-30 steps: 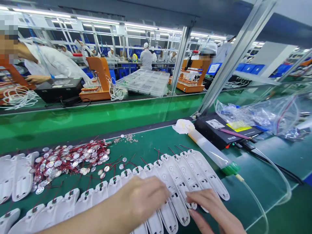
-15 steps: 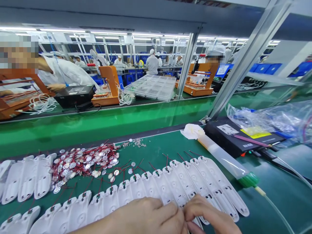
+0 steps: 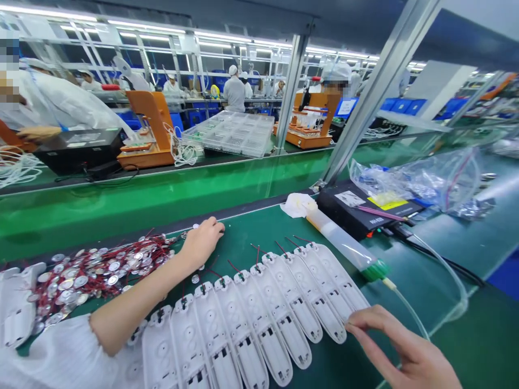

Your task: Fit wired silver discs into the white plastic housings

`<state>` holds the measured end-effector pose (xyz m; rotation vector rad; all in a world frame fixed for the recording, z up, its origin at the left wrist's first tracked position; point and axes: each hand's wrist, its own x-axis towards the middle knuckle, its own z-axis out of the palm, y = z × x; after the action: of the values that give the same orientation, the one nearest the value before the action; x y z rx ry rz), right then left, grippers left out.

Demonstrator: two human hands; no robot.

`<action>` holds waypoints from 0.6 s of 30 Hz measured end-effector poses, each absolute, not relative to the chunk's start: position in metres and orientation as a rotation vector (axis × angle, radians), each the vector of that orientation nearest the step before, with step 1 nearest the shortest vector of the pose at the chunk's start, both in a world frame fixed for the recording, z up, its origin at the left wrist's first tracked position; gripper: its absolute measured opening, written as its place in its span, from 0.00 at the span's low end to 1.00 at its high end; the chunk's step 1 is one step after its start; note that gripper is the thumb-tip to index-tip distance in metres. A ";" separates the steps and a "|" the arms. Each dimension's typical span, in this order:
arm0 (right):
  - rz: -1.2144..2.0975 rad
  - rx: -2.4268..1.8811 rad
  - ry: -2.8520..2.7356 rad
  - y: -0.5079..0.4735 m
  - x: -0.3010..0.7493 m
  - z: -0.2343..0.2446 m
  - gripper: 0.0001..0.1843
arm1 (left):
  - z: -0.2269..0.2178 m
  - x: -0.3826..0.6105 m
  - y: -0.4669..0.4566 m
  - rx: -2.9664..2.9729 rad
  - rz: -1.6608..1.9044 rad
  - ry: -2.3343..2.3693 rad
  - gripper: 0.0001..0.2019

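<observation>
A row of several white plastic housings (image 3: pixel 259 319) with short red wires lies across the green mat. My left hand (image 3: pixel 201 242) reaches out over the mat to the small loose parts beside a pile of silver discs on red wires (image 3: pixel 97 267); its fingers are curled down and what is under them is hidden. My right hand (image 3: pixel 399 348) is at the lower right, thumb and forefinger pinched at the end of the rightmost housing (image 3: pixel 344 289).
A clear glue syringe with a green tip (image 3: pixel 344 246) and its tube lie right of the housings, beside a black box (image 3: pixel 365 208) and plastic bags (image 3: pixel 430 181). More white housings (image 3: pixel 16 302) are at far left. A green conveyor (image 3: pixel 162 194) runs behind; other people work beyond it.
My left hand left the housings and reached forward to the small parts by the disc pile. My right hand shifted right to the end of the row.
</observation>
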<state>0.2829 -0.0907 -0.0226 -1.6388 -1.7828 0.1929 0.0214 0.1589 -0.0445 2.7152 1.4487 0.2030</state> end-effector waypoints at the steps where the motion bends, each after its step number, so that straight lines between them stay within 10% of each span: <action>1: 0.158 -1.621 -1.825 -0.093 0.282 -0.025 0.03 | -0.045 0.022 0.158 2.697 0.218 1.444 0.08; 18: -0.300 -1.407 -2.241 -0.082 0.263 -0.053 0.16 | -0.031 0.029 0.158 1.857 0.594 1.389 0.15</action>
<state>0.2635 -0.0819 -0.0526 -1.4069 -2.2412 -0.3002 0.0291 0.1579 -0.0312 1.8572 1.3895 0.5944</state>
